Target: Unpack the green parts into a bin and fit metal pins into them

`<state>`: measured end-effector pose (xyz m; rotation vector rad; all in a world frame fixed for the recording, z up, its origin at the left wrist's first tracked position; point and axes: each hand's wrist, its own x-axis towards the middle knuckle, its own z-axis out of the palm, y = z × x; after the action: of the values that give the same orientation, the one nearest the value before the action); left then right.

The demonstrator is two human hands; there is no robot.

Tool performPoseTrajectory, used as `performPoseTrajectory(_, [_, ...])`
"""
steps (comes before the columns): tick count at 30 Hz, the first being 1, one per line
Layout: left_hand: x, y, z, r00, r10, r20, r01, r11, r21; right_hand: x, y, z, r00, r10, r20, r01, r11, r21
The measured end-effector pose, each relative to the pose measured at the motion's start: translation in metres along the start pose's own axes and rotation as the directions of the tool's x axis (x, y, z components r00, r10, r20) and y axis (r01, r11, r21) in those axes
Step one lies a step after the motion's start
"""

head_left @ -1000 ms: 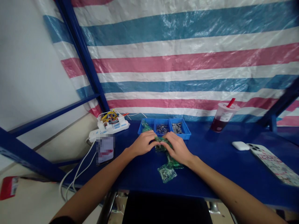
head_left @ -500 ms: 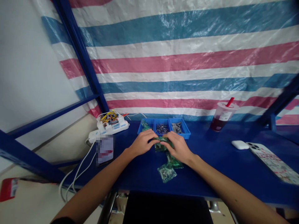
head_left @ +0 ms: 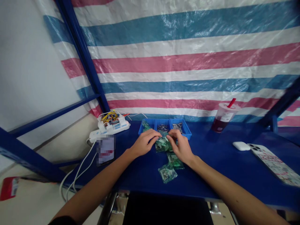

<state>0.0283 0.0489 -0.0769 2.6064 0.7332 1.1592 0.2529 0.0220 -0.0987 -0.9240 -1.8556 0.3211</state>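
My left hand (head_left: pixel 145 142) pinches the upper left edge of a small green plastic bag (head_left: pixel 163 143) with metal parts in it. At the bag's upper right is my right hand (head_left: pixel 180 145), its thumb and curled fingers pressed on the edge. Below lie a second green bag (head_left: pixel 175 161) and a third green bag (head_left: pixel 167 172) on the blue table. Just behind my hands stands a blue three-compartment tray (head_left: pixel 188 133); green bags lie in its left compartment, dark metal pieces (head_left: pixel 162 128) in the middle one and grey metal pieces (head_left: pixel 177 127) in the right one.
A power strip (head_left: pixel 122 126) with cables and a phone-like device (head_left: pixel 106 150) are on the left. A cup with a red straw (head_left: pixel 223 117), a white earphone case (head_left: pixel 241 146) and a phone (head_left: pixel 276 162) lie to the right. Striped sheeting hangs behind the table.
My hands have moved slightly apart, and more of the bag between them shows. My right fingers have curled back a little.
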Motion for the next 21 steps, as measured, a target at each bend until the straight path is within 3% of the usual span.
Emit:
performPoseTrajectory(3, [0.0015, -0.0005, -0.0013, 0.998, 0.040, -0.039, -0.041, 0.999, -0.011, 0.0022, -0.0021, -0.0016, 1.000, -0.008, 0.020, 0.008, 1.000, -0.017])
performPoseTrajectory(8, [0.0014, -0.0061, 0.0012, 0.990, 0.029, -0.141, -0.024, 0.999, 0.036, 0.0038, -0.0039, -0.0035, 0.983, -0.134, 0.125, 0.144, 0.986, -0.078])
performPoseTrajectory(11, [0.0014, -0.0071, 0.0008, 0.985, 0.031, -0.172, -0.021, 0.998, 0.059, 0.0031, -0.0031, -0.0029, 0.974, -0.147, 0.174, 0.171, 0.977, -0.129])
performPoseTrajectory(21, [0.0011, -0.0081, -0.0013, 0.996, 0.018, -0.091, -0.010, 0.996, 0.087, 0.0053, -0.0032, -0.0041, 0.973, -0.155, 0.172, 0.185, 0.968, -0.170])
